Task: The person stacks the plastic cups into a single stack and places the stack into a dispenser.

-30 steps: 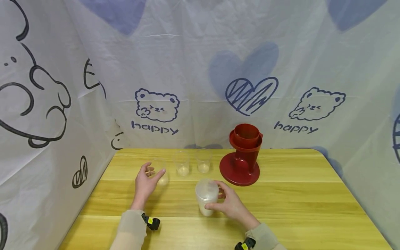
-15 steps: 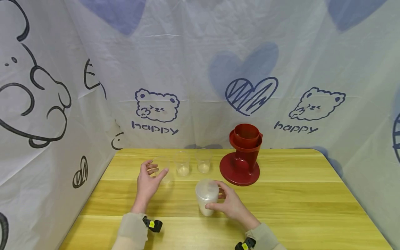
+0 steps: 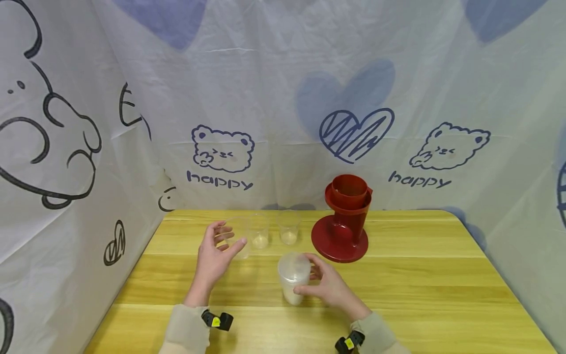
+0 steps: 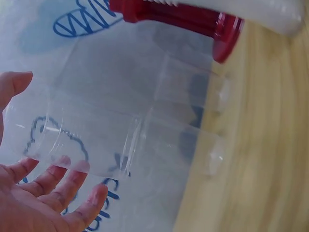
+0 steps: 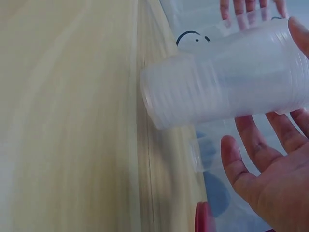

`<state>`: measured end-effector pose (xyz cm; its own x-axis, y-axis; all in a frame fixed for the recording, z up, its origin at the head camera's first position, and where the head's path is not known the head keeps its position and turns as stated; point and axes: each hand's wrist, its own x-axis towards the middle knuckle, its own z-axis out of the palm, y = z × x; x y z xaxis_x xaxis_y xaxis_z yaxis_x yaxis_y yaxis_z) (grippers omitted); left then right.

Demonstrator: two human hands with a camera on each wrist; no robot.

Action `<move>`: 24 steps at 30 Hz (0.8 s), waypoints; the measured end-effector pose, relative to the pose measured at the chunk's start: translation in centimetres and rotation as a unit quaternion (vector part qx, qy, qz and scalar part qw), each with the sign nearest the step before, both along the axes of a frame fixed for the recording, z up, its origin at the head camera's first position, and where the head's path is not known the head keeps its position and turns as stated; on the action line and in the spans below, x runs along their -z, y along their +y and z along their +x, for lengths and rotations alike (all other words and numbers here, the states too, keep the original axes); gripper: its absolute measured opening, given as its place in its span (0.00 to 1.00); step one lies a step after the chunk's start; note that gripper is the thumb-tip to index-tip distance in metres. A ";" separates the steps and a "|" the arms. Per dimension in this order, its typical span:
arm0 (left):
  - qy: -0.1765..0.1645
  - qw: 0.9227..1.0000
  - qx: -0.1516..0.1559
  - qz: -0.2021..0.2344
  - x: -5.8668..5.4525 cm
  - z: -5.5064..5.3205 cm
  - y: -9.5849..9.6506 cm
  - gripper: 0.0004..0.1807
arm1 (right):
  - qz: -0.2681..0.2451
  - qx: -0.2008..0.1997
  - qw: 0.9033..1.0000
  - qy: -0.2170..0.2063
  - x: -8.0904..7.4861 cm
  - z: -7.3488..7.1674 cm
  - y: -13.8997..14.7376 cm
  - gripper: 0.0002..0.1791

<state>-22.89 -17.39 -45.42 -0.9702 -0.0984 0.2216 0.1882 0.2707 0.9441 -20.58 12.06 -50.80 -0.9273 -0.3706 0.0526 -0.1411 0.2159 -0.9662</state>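
Observation:
My left hand holds a clear plastic cup between thumb and fingers. In the left wrist view this cup's lower end hangs above the level of the wooden table. Two more clear cups, the left one and the right one, stand side by side at the back, just right of that hand. My right hand grips a stack of nested clear cups, thumb in front and fingers behind. The stack looks whitish where its walls overlap, with close ridges at its lower end.
A red cup-shaped stand with a wide round base is at the back, right of the standing cups. The wooden table ends at a printed white cloth behind and on both sides.
My left hand has lifted its cup and carried it right, close to the two standing cups. My right hand and the stack have stayed nearly still.

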 end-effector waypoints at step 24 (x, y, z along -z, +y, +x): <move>0.082 0.985 0.146 0.040 -4.4 2.3 2.7 0.35 | -0.022 -0.029 0.999 0.002 -0.1 -0.8 0.3 0.40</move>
<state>-20.58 -14.68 -41.00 -0.9115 0.1559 0.3806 0.3988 0.1093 0.9105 -21.35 12.34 -50.74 -0.9043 -0.4205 0.0735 -0.1554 0.1640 -0.9741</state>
